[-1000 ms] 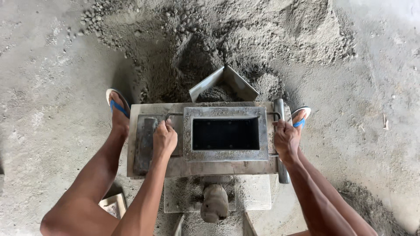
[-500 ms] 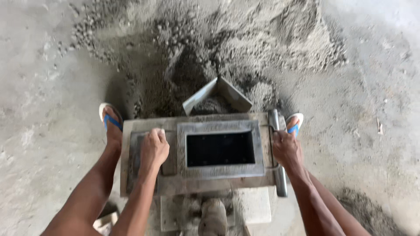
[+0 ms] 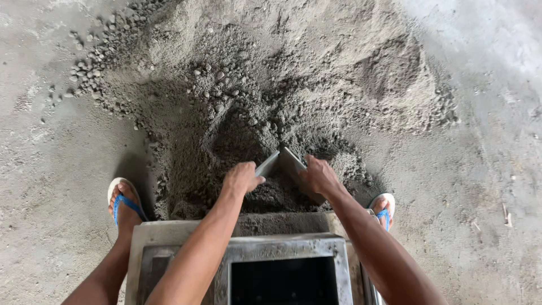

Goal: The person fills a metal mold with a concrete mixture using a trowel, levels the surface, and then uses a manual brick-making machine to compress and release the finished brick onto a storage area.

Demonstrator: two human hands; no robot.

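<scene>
the left hand (image 3: 241, 178) is closed over the left wing of a v-shaped metal scoop (image 3: 280, 164), fingers wrapped down on its upper edge; the right hand (image 3: 319, 176) is clamped the same way on the right wing, so both hands grip the one tool from either side; the scoop sits at the near foot of a big heap of damp grey sand and gravel mix (image 3: 271, 90), its point towards the heap and its two plates tilted up to meet in a ridge between the hands; the mix lies darker and hollowed just around the scoop, with loose pebbles scattered along the heap's left slope; just below the hands stands a grey metal block mould (image 3: 282, 248) with a dark rectangular opening, some mix lying on its far ledge; a foot in a blue-strapped sandal (image 3: 125, 202) stands left of the mould, another (image 3: 383, 207) right of it, both on the bare concrete floor (image 3: 45, 169)
</scene>
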